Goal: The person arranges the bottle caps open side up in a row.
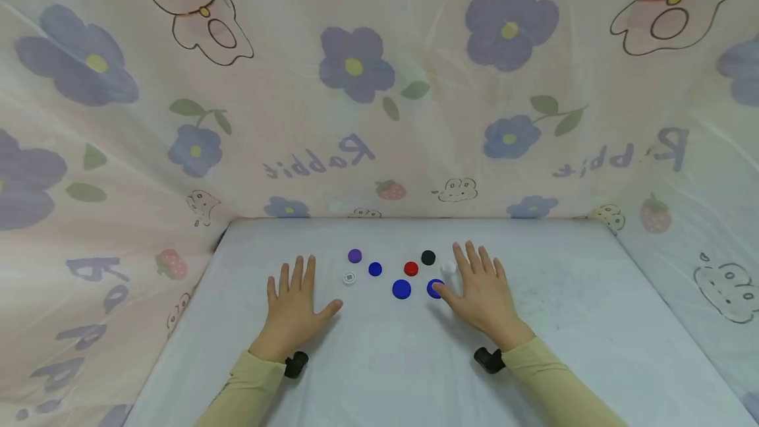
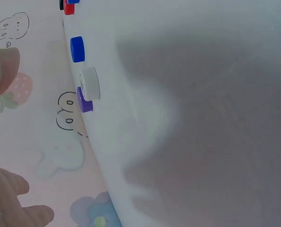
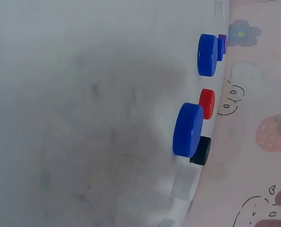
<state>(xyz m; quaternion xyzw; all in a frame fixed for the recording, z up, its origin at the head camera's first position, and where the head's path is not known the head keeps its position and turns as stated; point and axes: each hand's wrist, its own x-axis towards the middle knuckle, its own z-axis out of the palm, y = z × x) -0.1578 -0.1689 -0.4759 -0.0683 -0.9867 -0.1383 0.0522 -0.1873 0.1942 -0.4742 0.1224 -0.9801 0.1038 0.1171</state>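
Note:
Several bottle caps lie on the white table (image 1: 379, 361) between my hands. My left hand (image 1: 296, 302) rests flat with straight, spread fingers, holding nothing; nearest it are a white cap (image 1: 349, 278), a purple cap (image 1: 354, 256) and a small blue cap (image 1: 375, 269). My right hand (image 1: 481, 292) also lies flat, and its thumb tip touches the edge of a blue cap (image 1: 433, 288). Close to it are a large blue cap (image 1: 401, 289), a red cap (image 1: 411, 269), a black cap (image 1: 428, 257) and a white cap (image 1: 449, 268). The right wrist view shows the blue cap (image 3: 188, 130) up close.
A pale cloth printed with flowers and rabbits (image 1: 356, 71) hangs behind the table and on both sides. The table's left edge (image 1: 190, 308) and right edge (image 1: 664, 295) meet the cloth. Black wrist cameras (image 1: 295, 364) sit below both hands.

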